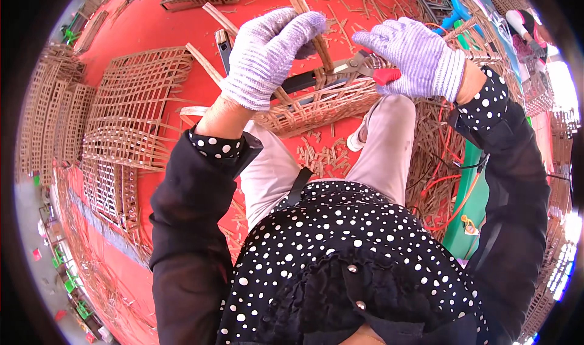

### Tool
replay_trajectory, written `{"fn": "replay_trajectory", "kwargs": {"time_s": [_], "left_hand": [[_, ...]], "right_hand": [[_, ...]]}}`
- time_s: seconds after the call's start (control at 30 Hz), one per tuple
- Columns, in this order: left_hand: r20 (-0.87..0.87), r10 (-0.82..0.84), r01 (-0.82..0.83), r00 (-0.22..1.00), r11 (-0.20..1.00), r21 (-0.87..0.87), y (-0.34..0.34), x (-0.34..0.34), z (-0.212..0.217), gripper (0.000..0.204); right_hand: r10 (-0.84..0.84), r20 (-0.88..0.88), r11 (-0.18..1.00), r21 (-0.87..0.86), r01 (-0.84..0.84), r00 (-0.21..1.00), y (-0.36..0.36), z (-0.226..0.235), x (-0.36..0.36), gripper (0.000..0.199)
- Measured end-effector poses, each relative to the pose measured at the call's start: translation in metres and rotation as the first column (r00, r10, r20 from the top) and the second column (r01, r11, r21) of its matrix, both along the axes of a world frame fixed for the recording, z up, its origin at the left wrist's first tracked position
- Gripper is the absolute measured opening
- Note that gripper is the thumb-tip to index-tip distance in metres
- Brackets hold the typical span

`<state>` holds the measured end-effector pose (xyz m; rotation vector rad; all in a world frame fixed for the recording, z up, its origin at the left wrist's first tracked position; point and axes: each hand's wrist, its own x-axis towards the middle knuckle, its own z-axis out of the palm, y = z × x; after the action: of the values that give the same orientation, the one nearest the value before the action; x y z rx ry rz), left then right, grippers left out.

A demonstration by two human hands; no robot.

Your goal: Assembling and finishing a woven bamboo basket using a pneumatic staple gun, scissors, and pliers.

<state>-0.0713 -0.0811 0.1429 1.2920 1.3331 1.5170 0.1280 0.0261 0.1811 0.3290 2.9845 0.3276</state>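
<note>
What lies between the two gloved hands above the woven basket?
In the head view, the metal blades of the red-handled shears span from the right hand toward the left hand, over the basket rim, beside a bamboo strip.

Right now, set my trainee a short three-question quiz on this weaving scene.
1. True or false: both hands wear knitted gloves.
2. Which hand holds the red-handled cutters? A left, B right
3. Fill in: the left hand grips a wooden ____ standing up from the woven basket.

Key: 1 true; 2 B; 3 strip.
</note>
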Motion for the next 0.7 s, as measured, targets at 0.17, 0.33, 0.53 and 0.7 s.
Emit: {"fn": "replay_trajectory", "kwargs": {"time_s": [0.17, 0.33, 0.53, 0.7], "left_hand": [[0.031, 0.026, -0.027, 0.999, 0.999, 0.027, 0.005, -0.007, -0.003, 0.022], [-0.416, -0.132, 0.175, 0.9, 0.982, 0.066, -0.015, 0.021, 0.023, 0.023], [-0.725, -0.545, 0.621, 0.421, 0.755, -0.208, -0.033, 0.119, 0.016, 0.019], [-0.475, -0.662, 0.563, 0.58, 0.747, -0.354, -0.021, 0.159, 0.026, 0.024]], "right_hand": [[-0.182, 0.058, 0.982, 0.056, 0.179, 0.982, -0.012, 0.005, 0.003, 0.045], [-0.394, -0.473, 0.802, -0.596, 0.044, 0.788, -0.038, 0.002, 0.094, 0.051], [-0.691, -0.373, -0.042, -0.834, -0.55, 0.619, -0.116, -0.037, 0.126, 0.047], [-0.951, -0.214, 0.303, -0.777, -0.551, -0.222, -0.131, -0.042, 0.209, 0.034]]}}
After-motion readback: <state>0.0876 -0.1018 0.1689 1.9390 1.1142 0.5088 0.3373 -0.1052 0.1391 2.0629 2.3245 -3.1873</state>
